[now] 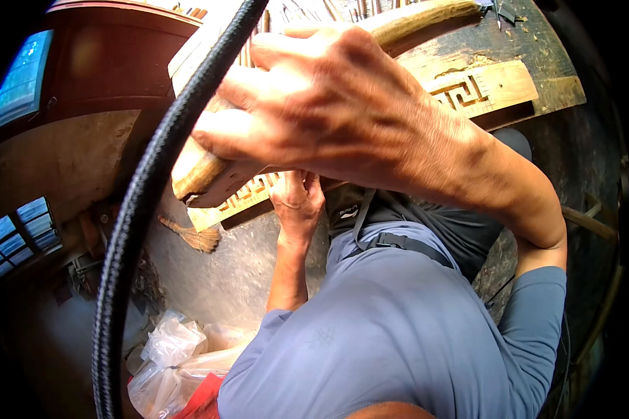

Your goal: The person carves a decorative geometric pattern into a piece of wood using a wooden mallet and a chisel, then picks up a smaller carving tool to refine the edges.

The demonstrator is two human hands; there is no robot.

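Layout Ahead and Left

Ahead of you, the board (504, 84) lies along the near side of the workbench (544, 45), hand tools (361, 9) behind. Your right hand (307, 105) is above the board, your left hand (298, 200) at its near edge. Left of you: 1 broom (201, 239), 1 bag (166, 380) nearer.

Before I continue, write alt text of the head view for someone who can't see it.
The person's right hand looms large, partly hiding a fretwork-carved wooden board; the left hand is at the board's near edge, what it holds unclear. A black braided cable runs down the left side, near a straw broom on the floor.
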